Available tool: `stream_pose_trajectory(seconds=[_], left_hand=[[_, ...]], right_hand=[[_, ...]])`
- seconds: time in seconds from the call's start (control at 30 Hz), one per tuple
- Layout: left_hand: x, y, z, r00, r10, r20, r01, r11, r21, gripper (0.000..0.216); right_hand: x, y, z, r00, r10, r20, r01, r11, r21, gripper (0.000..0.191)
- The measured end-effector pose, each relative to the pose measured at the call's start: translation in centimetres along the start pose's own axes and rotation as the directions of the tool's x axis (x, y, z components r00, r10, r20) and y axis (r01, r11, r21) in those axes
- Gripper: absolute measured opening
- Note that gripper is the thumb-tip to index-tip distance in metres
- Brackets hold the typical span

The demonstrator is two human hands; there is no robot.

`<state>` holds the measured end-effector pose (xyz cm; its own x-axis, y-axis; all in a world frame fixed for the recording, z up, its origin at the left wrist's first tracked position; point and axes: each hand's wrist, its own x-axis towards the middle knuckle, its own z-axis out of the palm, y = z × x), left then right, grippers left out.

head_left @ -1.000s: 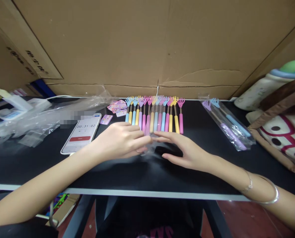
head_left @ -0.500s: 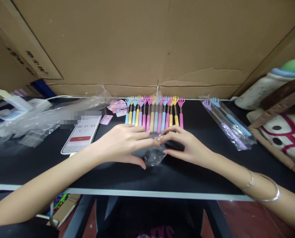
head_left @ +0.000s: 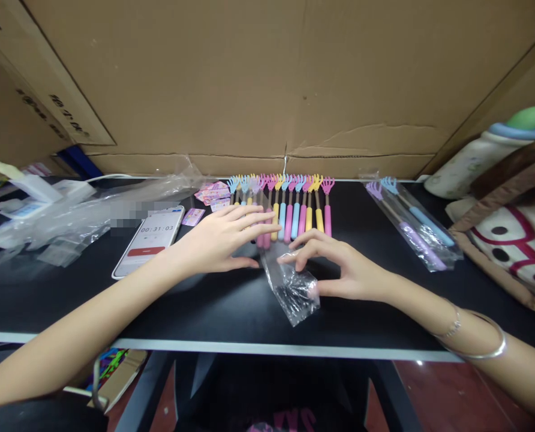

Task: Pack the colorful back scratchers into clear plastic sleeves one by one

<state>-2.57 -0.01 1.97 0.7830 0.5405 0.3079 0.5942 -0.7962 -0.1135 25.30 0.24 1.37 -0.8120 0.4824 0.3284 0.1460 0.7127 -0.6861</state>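
Right hand (head_left: 352,270): fingers part-curled, fingertips and thumb against a clear film sleeve (head_left: 289,294) — whether the film is pinched or only touched cannot be told.
Sleeve: crumpled near end lying below the row of back scratchers (head_left: 283,219), upper part reaching up to the row's middle-left handles.
Left hand (head_left: 222,237): fingers extended, thumb set apart, laid over the row's left half; nothing seen gripped.
Step in hand, as judged: handling the sleeve at the row's near end. Next move, as judged: calls for a sure pinch on the slack film, the left hand steadying the neighbouring handles.
Left of the row: printed cards (head_left: 212,193), just beside; a phone (head_left: 148,240) with a timer screen, farther off; a heap of clear film (head_left: 92,222), beyond that.
Right of the row, well apart: two bagged back scratchers (head_left: 415,240), purple and blue; past these, a bottle (head_left: 456,168) and a patterned bag (head_left: 510,240), the latter cut off.
Behind the row: cardboard (head_left: 267,78).
Obscured: the row's left handles, under the left hand; the sleeve's far end; its contents — dull pink handles may lie within; card print, too small; part of the heap, pixelated.
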Motion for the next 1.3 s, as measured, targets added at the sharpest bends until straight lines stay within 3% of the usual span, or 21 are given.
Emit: stream_pose_trajectory(seconds=[0.17,0.37,0.53,0.7,0.83,1.1,1.3], left_hand=[[0.1,-0.2,0.3,1.000,-0.002,0.022,0.002,1.000,-0.017,0.064],[0.3,0.3,0.8,0.998,0.060,0.015,-0.060,0.998,0.016,0.054],[0.4,0.5,1.3,0.999,0.036,-0.005,-0.036,0.999,0.037,0.046],[0.6,0.4,1.3,1.000,-0.001,0.015,0.001,1.000,0.027,0.056],[0.6,0.3,1.2,1.000,-0.019,0.005,0.019,1.000,0.021,0.051],[0.5,0.3,1.1,0.997,-0.061,-0.057,0.061,0.998,0.007,0.037],[0.5,0.3,1.2,0.994,-0.109,-0.009,0.108,0.990,-0.091,0.049]], right_hand=[[0.1,0.3,0.4,0.999,-0.005,0.039,0.006,1.000,-0.008,0.031],[0.0,0.6,0.9,1.000,0.017,-0.009,-0.018,0.998,-0.066,0.015],[0.1,0.7,1.0,0.997,0.042,-0.061,-0.047,0.995,-0.093,0.006],[0.3,0.7,0.8,0.992,0.096,-0.079,-0.094,0.995,0.030,0.006],[0.4,0.8,0.5,0.979,0.156,-0.132,-0.128,0.972,0.198,0.008],[0.5,2.4,-0.2,0.923,0.321,-0.215,-0.246,0.918,0.312,0.019],[0.5,3.5,-0.8,0.884,0.354,-0.304,-0.254,0.911,0.325,0.030]])
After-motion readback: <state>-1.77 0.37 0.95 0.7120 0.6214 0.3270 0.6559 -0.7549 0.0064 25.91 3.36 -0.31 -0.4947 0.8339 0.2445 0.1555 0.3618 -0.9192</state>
